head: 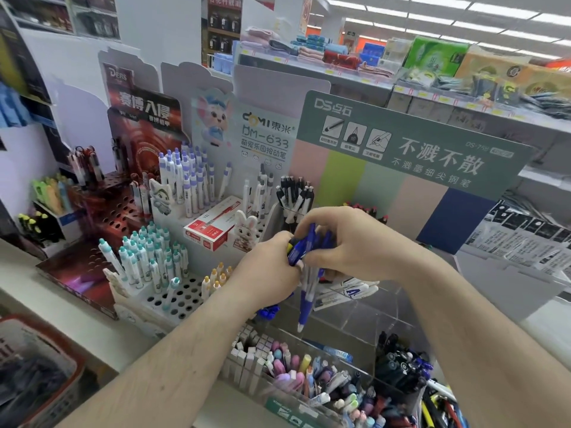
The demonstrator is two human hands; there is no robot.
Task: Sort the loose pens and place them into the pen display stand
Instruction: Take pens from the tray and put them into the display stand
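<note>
Clutching a bundle of blue pens (304, 261), the left hand (272, 267) and right hand (349, 242) both curl around the barrels, whose long axes run upright with tips at six o'clock. Clear stand compartments (355, 307) lie directly below, at six o'clock from the grip, nearer the right hand; how many pens are held is hidden by fingers.

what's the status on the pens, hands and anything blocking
Left hand and right hand both gripping blue pens. Held above clear stand. Nothing blocking.

Blue-white pens (304, 273) bunched, tips down, above clear stand (355, 316).
</note>
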